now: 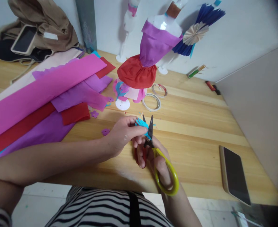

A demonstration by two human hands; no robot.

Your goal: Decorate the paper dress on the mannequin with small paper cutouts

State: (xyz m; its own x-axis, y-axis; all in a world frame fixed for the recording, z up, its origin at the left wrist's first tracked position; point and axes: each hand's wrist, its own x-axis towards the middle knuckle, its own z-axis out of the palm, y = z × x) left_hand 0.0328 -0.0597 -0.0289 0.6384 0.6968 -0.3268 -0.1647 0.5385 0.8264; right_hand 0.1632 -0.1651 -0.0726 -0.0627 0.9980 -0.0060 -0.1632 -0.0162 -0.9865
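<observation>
A small piece of blue paper with a fringed edge is pinched between the thumb and fingers of my left hand. My right hand grips a pair of scissors with yellow and red handles. Their dark blades are spread apart, and the blue paper lies at the blades, close to the pivot. Small purple paper flowers lie on the table left of my left hand. Beyond my hands stands a small mannequin dressed in a purple paper top and a red gathered skirt.
Sheets of pink paper, purple and red paper cover the table's left side. Two tape rolls lie beyond the scissors. A phone rests at the right. Behind are a blue pleated paper piece, a glue stick and a brown bag.
</observation>
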